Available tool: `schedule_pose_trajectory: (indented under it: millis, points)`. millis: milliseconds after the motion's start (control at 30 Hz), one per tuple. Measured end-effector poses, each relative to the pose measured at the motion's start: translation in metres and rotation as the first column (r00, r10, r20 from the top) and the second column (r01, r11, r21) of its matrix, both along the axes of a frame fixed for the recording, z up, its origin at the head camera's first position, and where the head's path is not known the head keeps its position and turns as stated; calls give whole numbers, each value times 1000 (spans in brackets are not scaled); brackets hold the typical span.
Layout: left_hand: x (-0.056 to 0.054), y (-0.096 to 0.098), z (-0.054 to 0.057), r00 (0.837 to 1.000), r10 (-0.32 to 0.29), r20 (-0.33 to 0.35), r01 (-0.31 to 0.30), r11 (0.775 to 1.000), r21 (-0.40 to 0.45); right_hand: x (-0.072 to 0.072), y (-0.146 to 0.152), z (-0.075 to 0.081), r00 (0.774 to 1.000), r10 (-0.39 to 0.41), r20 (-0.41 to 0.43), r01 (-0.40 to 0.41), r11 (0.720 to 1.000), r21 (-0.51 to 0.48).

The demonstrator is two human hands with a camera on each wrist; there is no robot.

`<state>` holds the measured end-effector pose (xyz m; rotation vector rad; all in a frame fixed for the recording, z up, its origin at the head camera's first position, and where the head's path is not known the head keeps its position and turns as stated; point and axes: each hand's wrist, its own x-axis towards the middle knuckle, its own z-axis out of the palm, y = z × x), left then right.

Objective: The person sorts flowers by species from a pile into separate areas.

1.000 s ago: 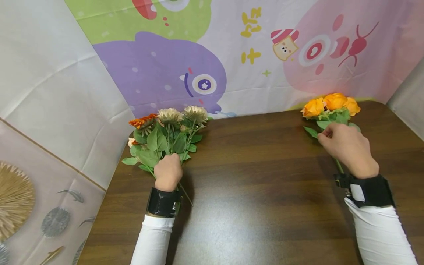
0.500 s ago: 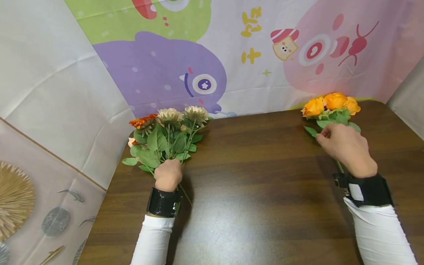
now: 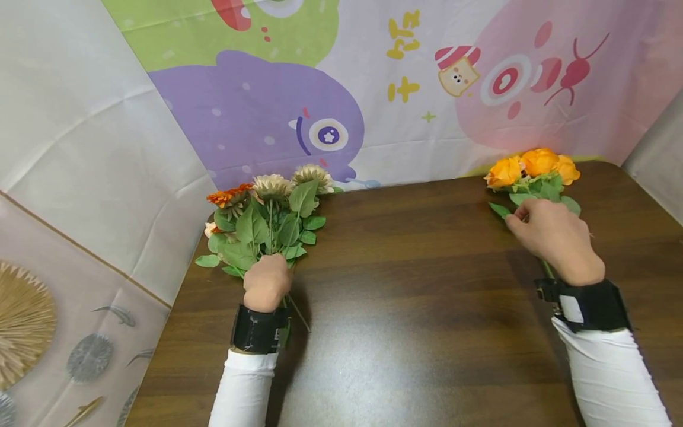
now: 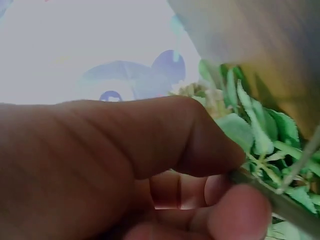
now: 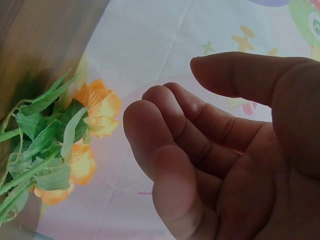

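Note:
My left hand [image 3: 267, 281] is over the lower part of a bunch of artificial flowers, with orange and cream blooms [image 3: 271, 187] and broad green leaves. In the left wrist view its thumb and finger pinch a green flower stem [image 4: 290, 212]. My right hand [image 3: 552, 240] is above the stems of the orange flowers [image 3: 540, 162] at the far right. Seen from the right wrist, its fingers [image 5: 150, 130] are loosely bent with nothing between them, and the thumb stands apart. The orange blooms and green leaves [image 5: 45, 167] lie off to one side of that hand.
A dark wooden table [image 3: 405, 284] carries both bunches, one near its left edge and one at its back right corner. Behind it hangs a cartoon-printed cloth [image 3: 405, 136]. A pale cloth [image 3: 101, 196] borders the left side.
One cream flower in the left bunch has shifted up and left, its leaf now turned to face the camera. My left hand has edged slightly left; the right hand has barely moved.

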<state>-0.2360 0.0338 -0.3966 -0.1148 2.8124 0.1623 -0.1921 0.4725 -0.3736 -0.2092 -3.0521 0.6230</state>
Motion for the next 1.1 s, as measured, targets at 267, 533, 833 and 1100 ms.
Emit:
schedule_pose_trajectory:
  millis: [267,533,833,1100]
  points:
    - [10,0,14,984,-175,-39,178,978,109,-1,-2,-1,1000,13,18,-13,1000,0]
    - [17,13,28,953,-300,-49,303,922,241,-1,-8,0,999,45,16,-45,999,-1]
    - [31,39,29,910,-380,-167,408,744,530,-1,-37,0,970,235,-57,-239,968,-75]
    - [48,68,18,867,-438,-239,479,594,647,7,-67,4,899,408,-162,-436,873,-219]
